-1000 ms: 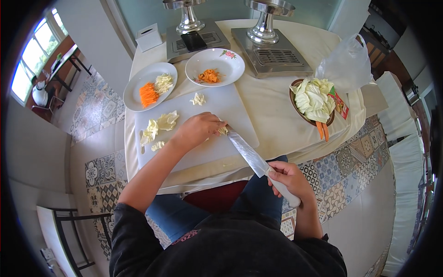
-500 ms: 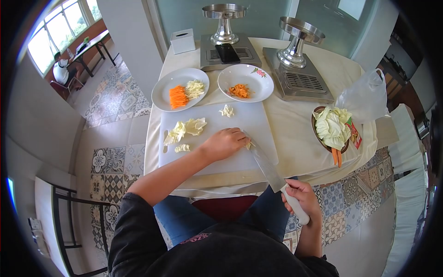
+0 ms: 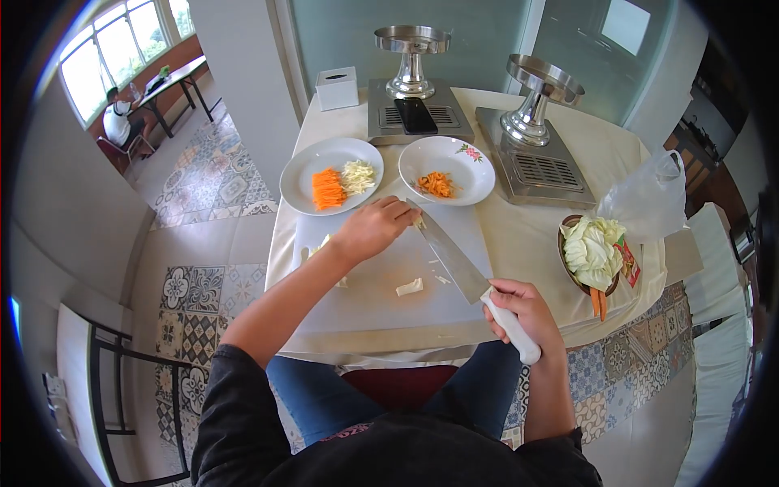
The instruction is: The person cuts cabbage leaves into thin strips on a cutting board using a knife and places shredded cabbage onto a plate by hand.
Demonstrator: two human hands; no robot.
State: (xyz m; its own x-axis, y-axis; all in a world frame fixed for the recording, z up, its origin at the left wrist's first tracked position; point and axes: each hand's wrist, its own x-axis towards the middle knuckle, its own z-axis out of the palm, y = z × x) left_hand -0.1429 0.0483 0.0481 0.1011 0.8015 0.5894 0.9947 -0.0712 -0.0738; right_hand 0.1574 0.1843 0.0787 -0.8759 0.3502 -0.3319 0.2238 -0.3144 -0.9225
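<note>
My right hand is wrapped round the white handle of a kitchen knife, its blade slanting up and left over the cutting board. At the tip of the blade, the closed fingers of my left hand hold some shredded cabbage against it. A cut cabbage piece lies on the board, with thin slivers near the blade. More cabbage leaf is partly hidden beneath my left forearm.
Behind the board are a plate of carrot and cabbage strips and a flowered plate with shredded carrot. To the right sits a bowl holding cabbage and carrots, beside a plastic bag. Metal stands and a phone are farther back.
My left hand and the knife tip have moved away from me, toward the plates. A cabbage piece and slivers now show on the board near the blade. The view has shifted slightly.
</note>
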